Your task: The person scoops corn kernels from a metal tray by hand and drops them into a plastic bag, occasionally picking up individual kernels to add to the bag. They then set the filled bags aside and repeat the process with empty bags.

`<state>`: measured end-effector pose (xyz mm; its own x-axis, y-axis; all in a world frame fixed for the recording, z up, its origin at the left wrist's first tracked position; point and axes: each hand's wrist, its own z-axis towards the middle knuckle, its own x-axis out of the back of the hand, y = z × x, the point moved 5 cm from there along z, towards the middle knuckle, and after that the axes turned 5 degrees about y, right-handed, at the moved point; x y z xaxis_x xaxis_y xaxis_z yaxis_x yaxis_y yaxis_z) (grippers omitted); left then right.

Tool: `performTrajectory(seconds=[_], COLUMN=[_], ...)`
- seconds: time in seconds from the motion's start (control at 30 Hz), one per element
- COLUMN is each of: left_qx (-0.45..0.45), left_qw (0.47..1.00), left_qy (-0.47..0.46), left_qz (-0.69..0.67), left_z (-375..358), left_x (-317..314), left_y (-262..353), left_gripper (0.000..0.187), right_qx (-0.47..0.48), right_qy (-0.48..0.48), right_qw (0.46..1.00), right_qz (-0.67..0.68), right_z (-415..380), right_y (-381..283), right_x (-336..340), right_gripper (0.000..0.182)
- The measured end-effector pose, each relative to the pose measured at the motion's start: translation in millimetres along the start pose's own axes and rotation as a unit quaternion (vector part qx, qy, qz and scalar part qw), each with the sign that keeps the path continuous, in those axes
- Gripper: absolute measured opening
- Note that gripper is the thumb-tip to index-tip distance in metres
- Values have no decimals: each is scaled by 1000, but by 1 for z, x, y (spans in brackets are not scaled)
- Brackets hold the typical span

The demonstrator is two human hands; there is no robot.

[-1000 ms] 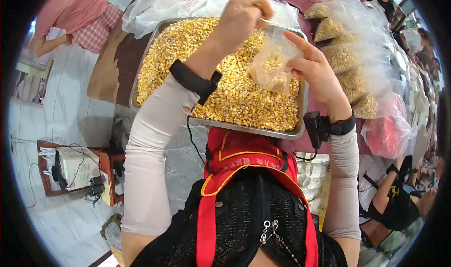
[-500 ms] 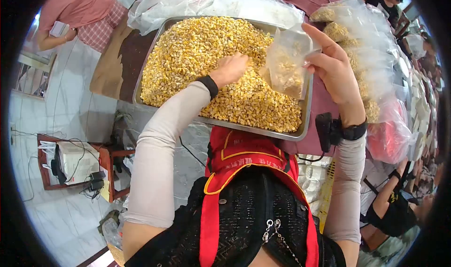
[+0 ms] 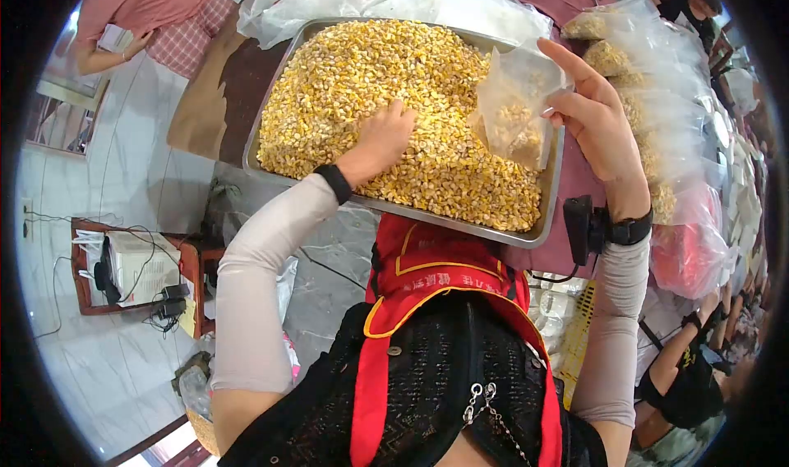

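A metal tray (image 3: 538, 235) is heaped with yellow corn kernels (image 3: 329, 81). My left hand (image 3: 382, 142) rests in the heap near its middle, fingers bent down into the kernels; whatever they hold is hidden. At the tray's right side my right hand (image 3: 593, 110) pinches a clear plastic bag (image 3: 516, 114) between thumb and fingers, with the index finger stretched out. Some pale yellow contents lie in the lower part of the bag, which hangs over the kernels.
Filled clear bags (image 3: 612, 56) line the table's right side, near a pink plastic bag (image 3: 689, 253). Plastic sheeting (image 3: 312, 3) lies behind the tray. A person in a pink top (image 3: 152, 7) stands at upper left; other people are at far right.
My left hand has moved left and a little toward me across the kernels. My right hand still holds the bag at the tray's right side. The whole view has shifted slightly.
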<state>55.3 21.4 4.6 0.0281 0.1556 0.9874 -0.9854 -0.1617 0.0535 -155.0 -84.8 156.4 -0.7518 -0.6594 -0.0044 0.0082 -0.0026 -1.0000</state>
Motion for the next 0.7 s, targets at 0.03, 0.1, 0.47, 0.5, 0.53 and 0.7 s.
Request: performTrajectory(seconds=[0.03, 0.1, 0.47, 0.5, 0.53, 0.7], left_qx=[1, 0, -141, -121, -65, -24], left_qw=[1000, 983, 980, 982, 976, 975], left_qy=[1, 33, -50, -64, -72, -8], left_qz=[0, -180, -134, -130, -195, -219], left_z=[6, 21, 45, 50, 54, 90], left_x=[-6, -21, -18, -19, -19, -12], left_y=[-1, -5, 40, 32, 19, -28], left_gripper=[18, 19, 21, 19, 17, 18], right_qx=[1, -1, -16, -8, -6, -19], right_qy=[-1, -4, 29, 35, 35, 32], right_qw=[1000, 1000, 999, 999, 999, 999], right_qz=[-1, -20, -1, -7, -7, -7], right_z=[0, 0, -6, -8, -9, -9], right_y=[-1, -1, 4, -1, -4, -6], right_x=[-1, -2, 14, 15, 15, 21], right_gripper=[58, 58, 58, 58, 58, 57])
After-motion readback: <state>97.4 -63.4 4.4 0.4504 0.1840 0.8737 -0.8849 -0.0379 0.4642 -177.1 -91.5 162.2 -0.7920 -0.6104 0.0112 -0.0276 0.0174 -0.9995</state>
